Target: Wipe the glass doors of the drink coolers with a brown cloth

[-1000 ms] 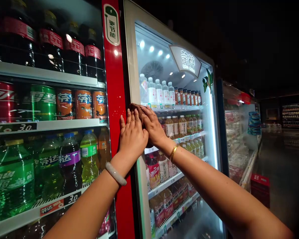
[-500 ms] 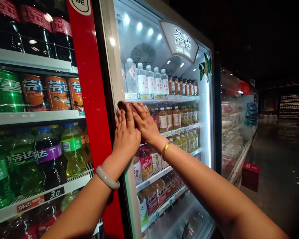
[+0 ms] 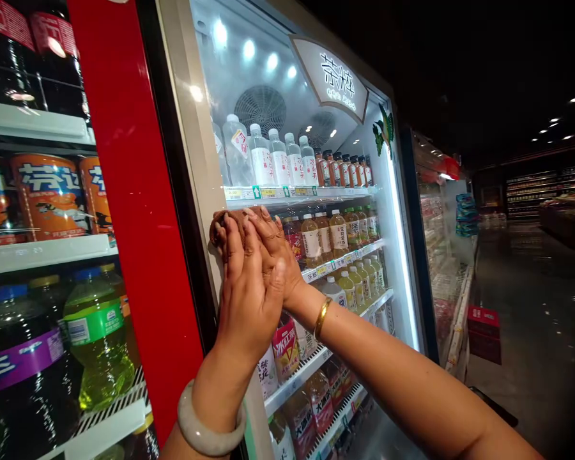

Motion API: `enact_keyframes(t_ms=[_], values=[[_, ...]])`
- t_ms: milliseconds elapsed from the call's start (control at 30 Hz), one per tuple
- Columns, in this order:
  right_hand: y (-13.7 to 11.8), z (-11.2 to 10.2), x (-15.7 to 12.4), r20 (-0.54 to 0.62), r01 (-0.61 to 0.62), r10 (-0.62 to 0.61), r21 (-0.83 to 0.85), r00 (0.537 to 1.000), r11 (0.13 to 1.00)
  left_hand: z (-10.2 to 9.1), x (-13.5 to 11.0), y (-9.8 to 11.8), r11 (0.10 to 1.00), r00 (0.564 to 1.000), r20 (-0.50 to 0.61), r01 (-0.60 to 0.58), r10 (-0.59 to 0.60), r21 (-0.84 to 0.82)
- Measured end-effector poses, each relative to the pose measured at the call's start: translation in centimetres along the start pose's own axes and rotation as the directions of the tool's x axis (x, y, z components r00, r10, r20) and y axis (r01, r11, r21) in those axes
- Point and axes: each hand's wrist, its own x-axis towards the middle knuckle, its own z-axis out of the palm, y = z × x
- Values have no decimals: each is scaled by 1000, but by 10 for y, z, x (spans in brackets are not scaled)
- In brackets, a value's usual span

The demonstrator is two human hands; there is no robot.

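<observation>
A bunched brown cloth [image 3: 220, 231] is pressed against the left side of the lit drinks cooler's glass door [image 3: 278, 203], by the door's frame [image 3: 184, 121]. My left hand [image 3: 252, 297], with a pale bangle at its wrist, holds the cloth with long, close-set fingers and partly covers the other hand. From the right, my right hand [image 3: 282, 255], with a gold bangle at its wrist, keeps the cloth against the glass too. The palms and the cloth's underside are hidden. Behind the glass stand rows of bottled drinks [image 3: 311, 239].
At the left, a red cooler frame [image 3: 119, 160] borders shelves of orange cans [image 3: 52, 198] and soda bottles [image 3: 98, 338]. Further right are a long display case [image 3: 441, 255], a red box [image 3: 483, 333] on the floor and a dark aisle [image 3: 531, 275].
The view has shifted right and closer to the door. My hands and the cloth sit slightly lower and further left in view; more of the cloth shows, and my left hand overlaps my right more.
</observation>
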Motion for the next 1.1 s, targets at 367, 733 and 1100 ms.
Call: enact_keyframes(t_ms=[367, 733, 1100], values=[[35, -43, -30, 24, 138, -145, 186, 989, 973, 31, 1, -2, 984, 995, -34, -87, 94, 158], [120, -31, 38, 7, 198, -201, 155, 980, 968, 41, 46, 11, 859, 998, -47, -9, 39, 512], [125, -63, 55, 256, -2, -75, 288, 964, 957, 43, 58, 10, 821, 1000, 7, 1, -6, 570]])
